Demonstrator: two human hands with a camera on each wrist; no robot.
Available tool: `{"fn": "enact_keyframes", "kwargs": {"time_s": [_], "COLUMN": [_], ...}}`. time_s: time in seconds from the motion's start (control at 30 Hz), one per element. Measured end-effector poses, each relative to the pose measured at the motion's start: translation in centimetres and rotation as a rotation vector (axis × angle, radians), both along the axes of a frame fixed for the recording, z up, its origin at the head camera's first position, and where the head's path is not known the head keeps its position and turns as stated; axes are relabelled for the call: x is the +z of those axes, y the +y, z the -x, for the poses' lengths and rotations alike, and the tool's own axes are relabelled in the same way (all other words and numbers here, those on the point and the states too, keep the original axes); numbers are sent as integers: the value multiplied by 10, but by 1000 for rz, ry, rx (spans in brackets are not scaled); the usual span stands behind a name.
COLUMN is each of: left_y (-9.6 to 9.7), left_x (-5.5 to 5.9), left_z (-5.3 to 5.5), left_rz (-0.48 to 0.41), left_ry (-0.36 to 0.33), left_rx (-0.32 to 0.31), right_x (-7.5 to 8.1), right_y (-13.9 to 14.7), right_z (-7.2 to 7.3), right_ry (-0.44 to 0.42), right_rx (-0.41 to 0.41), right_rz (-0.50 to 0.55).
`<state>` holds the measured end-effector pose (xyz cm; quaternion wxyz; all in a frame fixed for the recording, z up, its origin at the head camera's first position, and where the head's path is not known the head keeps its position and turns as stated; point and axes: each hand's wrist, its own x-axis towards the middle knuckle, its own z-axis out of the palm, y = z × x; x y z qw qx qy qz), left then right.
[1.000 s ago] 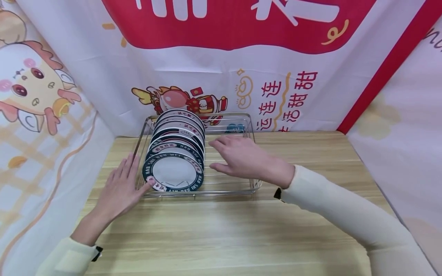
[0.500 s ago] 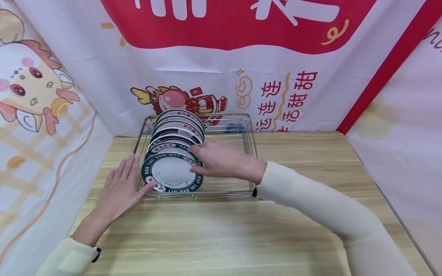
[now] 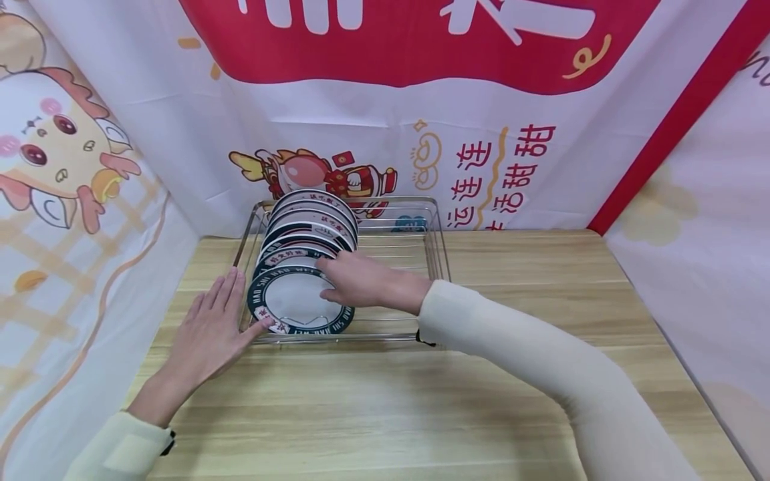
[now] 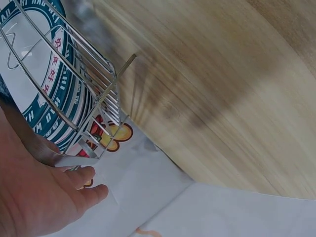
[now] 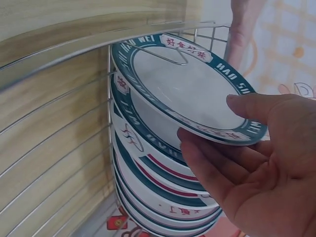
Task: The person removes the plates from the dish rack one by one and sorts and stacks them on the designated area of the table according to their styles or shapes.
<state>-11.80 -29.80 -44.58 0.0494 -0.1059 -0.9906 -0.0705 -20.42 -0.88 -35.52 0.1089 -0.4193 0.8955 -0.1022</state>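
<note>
Several white plates with dark green lettered rims stand in a row at the left of a wire dish rack [image 3: 391, 337]. The frontmost plate [image 3: 295, 300] leans toward the others. My right hand [image 3: 357, 277] pinches its right edge, and the right wrist view shows the thumb on the front face of this plate [image 5: 182, 84] with fingers behind it. My left hand [image 3: 213, 327] lies along the rack's left side, fingers extended, thumb near the front plate's lower left. In the left wrist view, part of the left hand [image 4: 44, 192] is beside the rack's end.
The rack stands on a wooden table [image 3: 361, 407], close to a printed cloth backdrop [image 3: 373, 107]. Bare wires [image 3: 397, 307] fill the rack's right part. More printed cloth [image 3: 78, 267] hangs along the left side, and white cloth on the right.
My right hand has moved left from above the rack's wires to the front plate and closed its thumb and fingers on the edge. My left hand has stayed in place.
</note>
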Motion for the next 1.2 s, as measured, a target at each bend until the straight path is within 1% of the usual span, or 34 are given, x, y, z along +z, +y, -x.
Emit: {"fn": "enact_keyframes", "kwargs": {"time_s": [0.13, 0.3, 0.43, 0.57, 0.8, 1.0, 1.2], "left_y": [0, 0, 0, 1, -1, -1, 0], "left_x": [0, 3, 4, 3, -1, -2, -2], "left_z": [1, 2, 4, 4, 1, 1, 2], "left_rz": [5, 10, 13, 10, 3, -18, -31], "left_ry": [-2, -8, -4, -5, -1, 9, 6], "left_rx": [-5, -6, -9, -14, -2, 1, -8], "right_x": [-4, -8, -11, -11, -12, -2, 16], "right_y": [-6, -9, -8, -6, -5, 2, 16], "right_z": [4, 7, 6, 2, -2, -2, -4], "right_ry": [-55, -84, -86, -86, -31, -27, -37], "right_rx": [-18, -31, -47, -58, -52, -87, -81], "right_rz": [4, 67, 108, 132, 127, 169, 239]}}
